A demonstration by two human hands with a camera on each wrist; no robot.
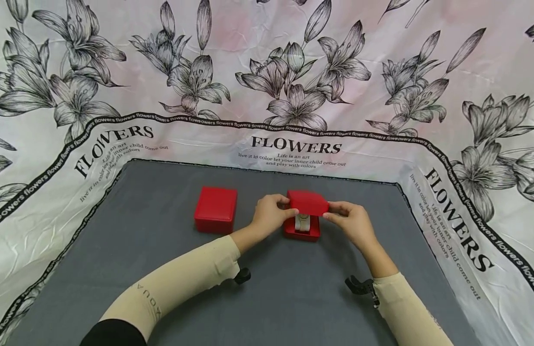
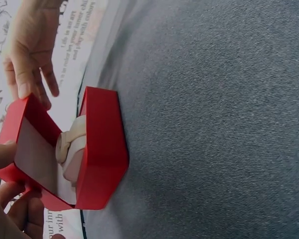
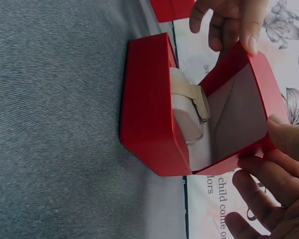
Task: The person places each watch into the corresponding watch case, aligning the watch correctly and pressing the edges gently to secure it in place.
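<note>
A red watch box (image 1: pixel 302 236) stands on the grey cloth with its hinged lid (image 1: pixel 307 203) raised. Inside, a watch with a pale strap (image 3: pixel 188 91) is wrapped round a white cushion (image 3: pixel 185 117). At the lid's left side, my left hand (image 1: pixel 268 215) pinches the edge between thumb and fingers. My right hand (image 1: pixel 351 223) grips the opposite side of the lid, its thumb (image 3: pixel 288 139) on the front edge. The lid's pale lining (image 2: pixel 37 154) shows in both wrist views.
A second red box (image 1: pixel 216 210), closed, sits left of the opened one. Grey cloth (image 1: pixel 267 298) spreads around them, bordered by white fabric printed with flowers and lettering (image 1: pixel 297 144). Black straps hang from both sleeves near the wrists.
</note>
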